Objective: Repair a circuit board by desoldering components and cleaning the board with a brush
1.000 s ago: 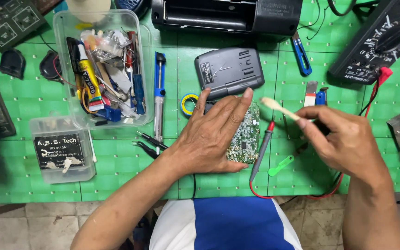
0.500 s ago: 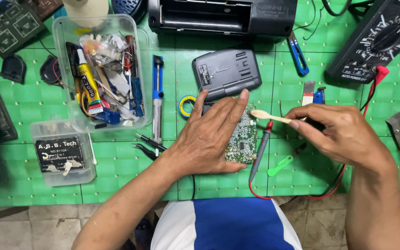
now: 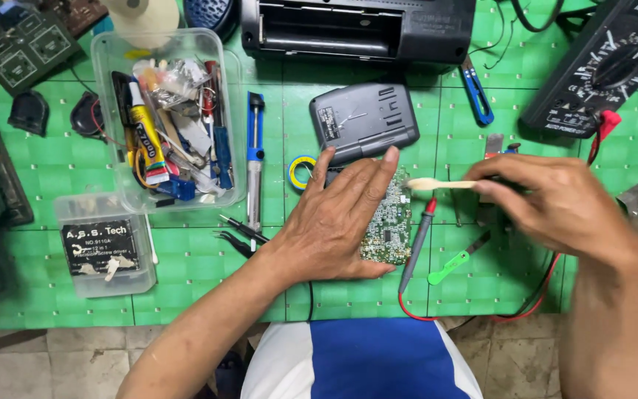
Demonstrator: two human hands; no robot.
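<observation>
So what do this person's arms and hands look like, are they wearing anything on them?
Both are bare: the left hand and right hand have no gloves, and no rings or watch show. Both forearms are uncovered with no sleeves in view. Below them a white and blue shirt shows.

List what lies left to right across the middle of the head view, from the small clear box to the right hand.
Small clear box → tweezers → left hand → circuit board → red-tipped probe → green-handled tool → right hand.
</observation>
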